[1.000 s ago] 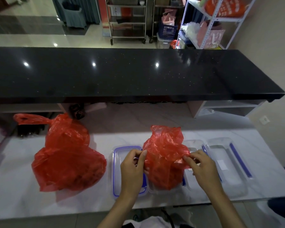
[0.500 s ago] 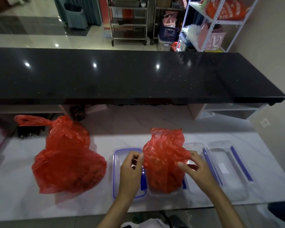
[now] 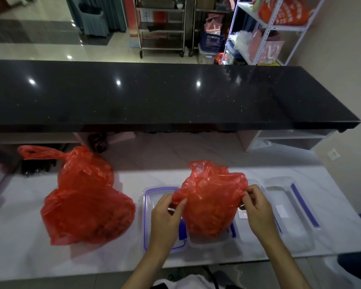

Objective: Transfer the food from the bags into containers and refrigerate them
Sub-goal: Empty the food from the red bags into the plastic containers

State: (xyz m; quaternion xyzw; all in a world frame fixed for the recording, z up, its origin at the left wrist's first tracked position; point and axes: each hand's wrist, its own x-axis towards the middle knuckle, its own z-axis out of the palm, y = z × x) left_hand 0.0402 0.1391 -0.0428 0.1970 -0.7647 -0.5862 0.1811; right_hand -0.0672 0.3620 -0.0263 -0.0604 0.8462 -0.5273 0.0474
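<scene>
The left hand (image 3: 164, 215) pinches the left edge of the small red bag (image 3: 212, 202) between thumb and curled fingers. The right hand (image 3: 256, 207) pinches the bag's right edge the same way. Both forearms reach up from the bottom of the view. The bag sits in a clear container (image 3: 208, 239) on the white counter (image 3: 29, 253). Left of it lies a blue-rimmed lid (image 3: 152, 205), right another open container (image 3: 294, 222). A bigger tied red bag (image 3: 86, 205) rests well to the left.

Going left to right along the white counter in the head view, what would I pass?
Tied red bag → blue-rimmed lid → left hand → red bag in a container → right hand → clear container with blue clips.
</scene>
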